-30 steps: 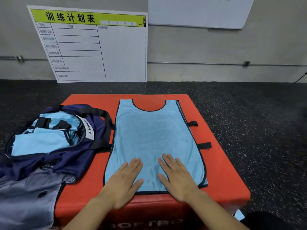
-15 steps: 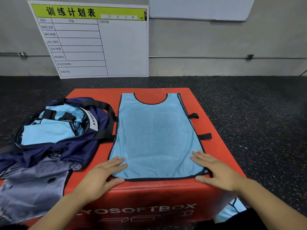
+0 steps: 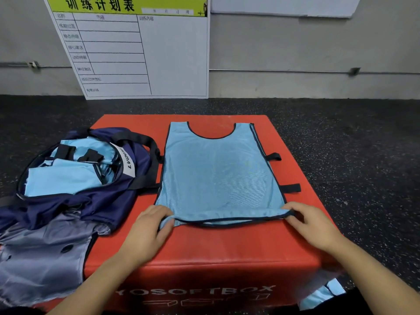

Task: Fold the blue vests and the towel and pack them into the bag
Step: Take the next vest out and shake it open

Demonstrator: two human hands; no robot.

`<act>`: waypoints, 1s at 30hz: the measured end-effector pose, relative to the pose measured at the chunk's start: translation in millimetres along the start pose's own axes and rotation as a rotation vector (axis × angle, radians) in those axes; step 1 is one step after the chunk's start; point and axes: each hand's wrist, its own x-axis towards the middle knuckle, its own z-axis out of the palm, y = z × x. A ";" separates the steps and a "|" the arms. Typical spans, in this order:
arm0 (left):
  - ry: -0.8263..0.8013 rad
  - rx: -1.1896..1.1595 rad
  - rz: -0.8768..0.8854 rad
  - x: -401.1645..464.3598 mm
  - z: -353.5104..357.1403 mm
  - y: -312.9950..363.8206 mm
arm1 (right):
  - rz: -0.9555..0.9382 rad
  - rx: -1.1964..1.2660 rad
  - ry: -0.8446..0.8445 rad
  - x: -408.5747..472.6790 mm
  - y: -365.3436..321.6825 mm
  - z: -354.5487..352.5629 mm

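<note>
Head: fingers (image 3: 167, 215) pinching vest (image 3: 218, 169) hem.

The whiteboard (image 3: 145, 48) against the wall carries a green header reading "训练计划表", with small Chinese row labels beneath, too blurred to read surely. A white label (image 3: 126, 161) on the navy bag (image 3: 95, 201) reads "LVOU", its end hidden. The red box (image 3: 204, 264) shows "YOSOFTBOX" on its front face.
</note>
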 end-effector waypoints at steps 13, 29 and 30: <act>0.110 -0.432 -0.494 107.8 -0.1 -17.5 | 0.444 0.774 0.176 95.5 -11.1 -15.8; 0.015 -0.478 -0.253 83.6 -2.1 -43.1 | 0.321 0.087 -0.061 98.9 -10.2 -7.8; 0.057 -0.489 -0.261 83.9 -1.8 -44.4 | 0.306 0.018 -0.036 98.8 -12.4 -6.0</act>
